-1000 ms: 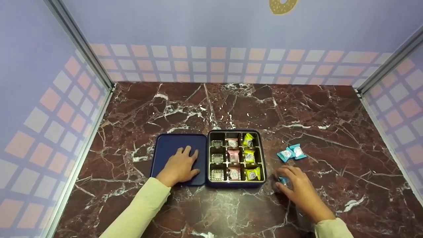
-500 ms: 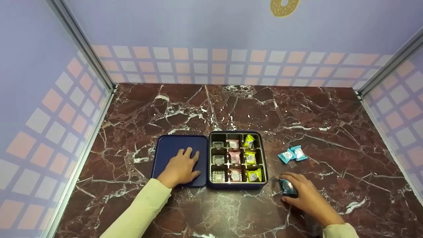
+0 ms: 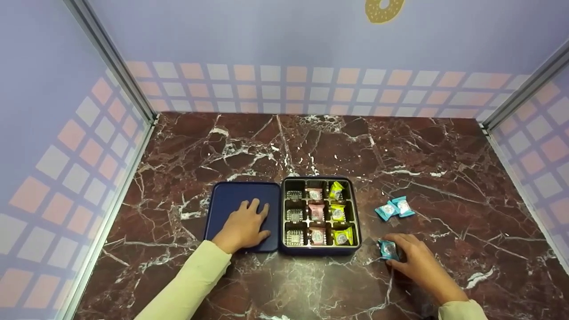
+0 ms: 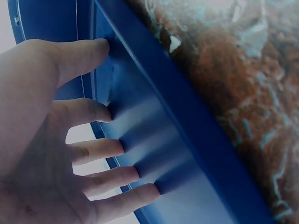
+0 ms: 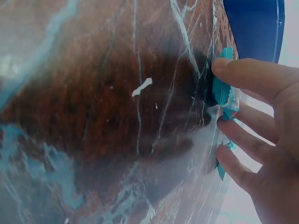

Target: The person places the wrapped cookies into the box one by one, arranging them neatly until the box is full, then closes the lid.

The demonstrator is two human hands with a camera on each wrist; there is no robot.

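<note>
My left hand (image 3: 242, 224) rests with spread fingers on the dark blue lid (image 3: 222, 195); in the left wrist view its fingertips (image 4: 154, 189) touch the lid's surface. Beside the lid stands a blue box (image 3: 320, 251) with a gold divided tray. Its middle column holds pink-wrapped candies (image 3: 316, 212), the right column yellow-green ones (image 3: 338, 212), and the left column bare compartments. Right of the box, my right hand (image 3: 418, 258) has thumb and index finger at either side of a blue-wrapped candy (image 3: 388, 250) on the table. The right wrist view shows the thumb against this candy (image 5: 225, 93).
Two more blue-wrapped candies (image 3: 393, 209) lie together behind the right hand. The table (image 3: 213, 284) is dark red marble-patterned, with small white flecks behind the box. Purple checkered panels (image 3: 311, 35) enclose the back and sides.
The right hand has shifted a little right and toward the person, its thumb and index finger drawing nearer each other about the blue candy. The left hand stays on the lid.
</note>
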